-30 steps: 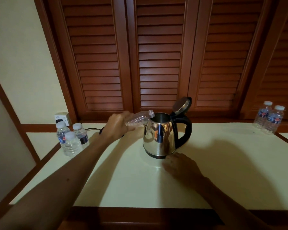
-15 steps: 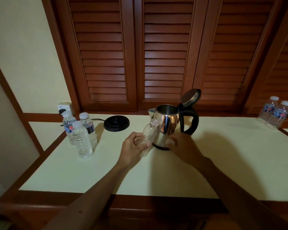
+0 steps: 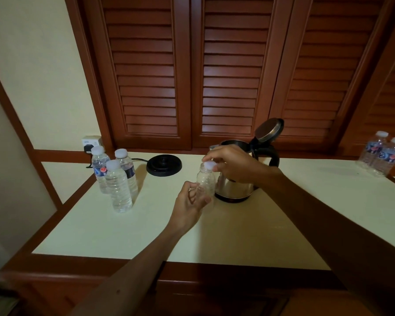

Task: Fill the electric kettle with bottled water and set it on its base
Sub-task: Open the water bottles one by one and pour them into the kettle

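Observation:
A steel electric kettle (image 3: 235, 188) with a black handle stands on the cream tabletop, its lid (image 3: 269, 129) tipped open. Just left of it an empty clear bottle (image 3: 206, 179) is upright in my left hand (image 3: 189, 208), which grips its lower part. My right hand (image 3: 233, 164) pinches the white cap (image 3: 209, 165) on the bottle's neck and hides part of the kettle's rim. The black round kettle base (image 3: 164, 165) lies farther left at the back, with its cord running to a wall plug.
Three capped water bottles (image 3: 116, 176) stand in a cluster at the left of the tabletop (image 3: 306, 213). Two more bottles (image 3: 382, 155) stand at the far right. A wall socket (image 3: 90, 142) sits behind the left cluster. Louvred wooden doors close the back.
The bottle went from tipped over the kettle's mouth to upright beside it. My right hand rose from the table and now holds the cap on the bottle.

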